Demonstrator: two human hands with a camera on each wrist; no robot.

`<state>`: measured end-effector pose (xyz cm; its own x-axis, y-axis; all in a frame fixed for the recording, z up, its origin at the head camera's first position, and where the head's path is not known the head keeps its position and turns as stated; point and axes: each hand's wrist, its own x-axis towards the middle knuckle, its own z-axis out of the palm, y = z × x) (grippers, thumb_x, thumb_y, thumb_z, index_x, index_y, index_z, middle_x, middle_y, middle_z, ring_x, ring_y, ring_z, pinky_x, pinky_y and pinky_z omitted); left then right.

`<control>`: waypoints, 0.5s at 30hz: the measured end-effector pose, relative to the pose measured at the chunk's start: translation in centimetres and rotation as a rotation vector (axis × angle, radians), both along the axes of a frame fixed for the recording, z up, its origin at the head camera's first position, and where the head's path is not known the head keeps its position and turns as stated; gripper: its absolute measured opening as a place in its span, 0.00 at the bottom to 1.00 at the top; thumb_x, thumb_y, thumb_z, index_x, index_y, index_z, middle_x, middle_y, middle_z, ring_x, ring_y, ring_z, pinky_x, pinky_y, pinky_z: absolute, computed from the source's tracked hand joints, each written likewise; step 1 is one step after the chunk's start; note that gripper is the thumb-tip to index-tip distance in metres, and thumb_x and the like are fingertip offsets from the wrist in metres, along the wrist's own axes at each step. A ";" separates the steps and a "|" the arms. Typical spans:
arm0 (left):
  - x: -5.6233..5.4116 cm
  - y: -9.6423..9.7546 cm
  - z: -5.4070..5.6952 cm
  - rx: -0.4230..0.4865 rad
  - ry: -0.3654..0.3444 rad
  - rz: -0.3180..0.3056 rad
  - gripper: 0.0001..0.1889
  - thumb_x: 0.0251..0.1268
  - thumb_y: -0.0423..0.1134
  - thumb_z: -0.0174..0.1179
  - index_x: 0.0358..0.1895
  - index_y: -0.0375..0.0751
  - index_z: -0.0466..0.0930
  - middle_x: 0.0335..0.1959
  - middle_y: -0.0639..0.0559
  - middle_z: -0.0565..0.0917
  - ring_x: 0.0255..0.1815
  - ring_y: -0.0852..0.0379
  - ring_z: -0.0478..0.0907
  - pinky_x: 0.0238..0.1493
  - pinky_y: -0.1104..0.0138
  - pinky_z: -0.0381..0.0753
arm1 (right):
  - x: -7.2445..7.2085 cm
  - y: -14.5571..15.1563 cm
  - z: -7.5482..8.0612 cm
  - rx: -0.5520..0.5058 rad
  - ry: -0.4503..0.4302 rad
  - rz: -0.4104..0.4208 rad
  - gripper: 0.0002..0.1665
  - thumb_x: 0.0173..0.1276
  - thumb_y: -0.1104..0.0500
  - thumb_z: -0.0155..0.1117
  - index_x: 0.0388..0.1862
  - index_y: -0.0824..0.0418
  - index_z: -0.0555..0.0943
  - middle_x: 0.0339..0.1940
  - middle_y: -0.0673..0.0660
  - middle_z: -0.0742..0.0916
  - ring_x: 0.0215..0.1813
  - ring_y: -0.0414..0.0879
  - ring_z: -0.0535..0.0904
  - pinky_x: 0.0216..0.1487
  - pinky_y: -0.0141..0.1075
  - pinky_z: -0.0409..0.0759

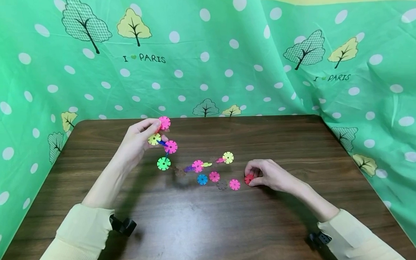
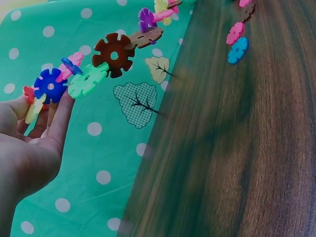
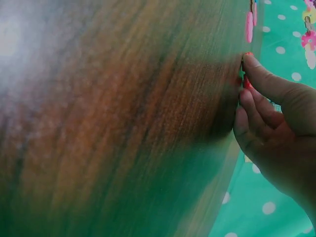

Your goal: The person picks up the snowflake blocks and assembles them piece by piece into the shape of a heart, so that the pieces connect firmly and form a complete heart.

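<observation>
My left hand (image 1: 138,142) holds one end of a chain of slotted plastic snowflake discs (image 1: 170,147), pinched near a pink disc (image 1: 164,123). The chain, in pink, yellow, blue, green, brown and purple, runs down and rightward to a yellow disc (image 1: 227,157). In the left wrist view, a blue disc (image 2: 51,86) and a brown disc (image 2: 114,56) show along it. At the right, my right hand (image 1: 271,175) pinches a red disc (image 1: 248,179) low over the tabletop, thumb against fingers. Fingers partly cover this disc in the right wrist view.
Below the chain, loose discs lie in a row on the dark wooden table (image 1: 184,230): a blue disc (image 1: 202,179), a pink disc (image 1: 214,177), a brown disc (image 1: 221,185) and another pink disc (image 1: 234,184). A green dotted cloth (image 1: 191,35) hangs behind and beside the table.
</observation>
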<state>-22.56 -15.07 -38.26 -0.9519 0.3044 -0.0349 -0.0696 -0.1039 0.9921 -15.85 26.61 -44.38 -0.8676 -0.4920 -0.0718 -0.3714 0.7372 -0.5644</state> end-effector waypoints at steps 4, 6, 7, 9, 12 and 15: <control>0.2 0.2 -0.1 0.027 -0.004 0.007 0.09 0.78 0.44 0.58 0.50 0.46 0.84 0.46 0.55 0.87 0.36 0.61 0.89 0.46 0.66 0.89 | -0.1 0.1 0.1 -0.014 0.001 -0.051 0.11 0.60 0.64 0.78 0.36 0.52 0.85 0.31 0.45 0.87 0.35 0.36 0.81 0.39 0.29 0.81; 0.3 0.3 -0.1 0.039 -0.001 0.014 0.09 0.78 0.44 0.58 0.50 0.46 0.83 0.46 0.55 0.87 0.37 0.61 0.89 0.46 0.65 0.89 | -0.1 0.2 0.1 -0.012 0.023 -0.075 0.09 0.62 0.64 0.77 0.37 0.52 0.86 0.31 0.45 0.88 0.35 0.35 0.82 0.39 0.29 0.81; 0.3 0.4 -0.1 0.046 0.000 0.017 0.09 0.78 0.44 0.58 0.50 0.45 0.83 0.46 0.54 0.87 0.37 0.61 0.90 0.46 0.65 0.89 | -0.1 0.3 0.2 -0.013 0.032 -0.086 0.09 0.63 0.64 0.76 0.38 0.52 0.87 0.32 0.45 0.89 0.35 0.35 0.82 0.40 0.29 0.82; 0.3 0.5 -0.2 0.053 0.005 0.023 0.09 0.78 0.44 0.58 0.49 0.45 0.83 0.45 0.55 0.87 0.37 0.61 0.90 0.46 0.66 0.89 | -0.2 0.5 0.4 -0.020 0.047 -0.106 0.08 0.64 0.64 0.75 0.40 0.53 0.88 0.33 0.46 0.90 0.36 0.35 0.83 0.40 0.29 0.82; 0.4 0.8 -0.2 0.049 0.021 0.026 0.09 0.78 0.44 0.59 0.50 0.45 0.83 0.45 0.56 0.88 0.37 0.61 0.90 0.46 0.67 0.89 | -0.4 0.6 1.0 -0.031 0.067 -0.160 0.07 0.65 0.63 0.74 0.41 0.53 0.89 0.34 0.47 0.91 0.36 0.34 0.83 0.39 0.28 0.81; 0.5 1.1 -0.1 0.028 0.040 0.027 0.10 0.78 0.44 0.59 0.51 0.45 0.84 0.46 0.58 0.88 0.36 0.61 0.90 0.46 0.67 0.89 | -0.7 0.5 2.0 -0.098 0.095 -0.211 0.06 0.67 0.64 0.72 0.42 0.55 0.89 0.35 0.50 0.92 0.36 0.37 0.85 0.38 0.28 0.83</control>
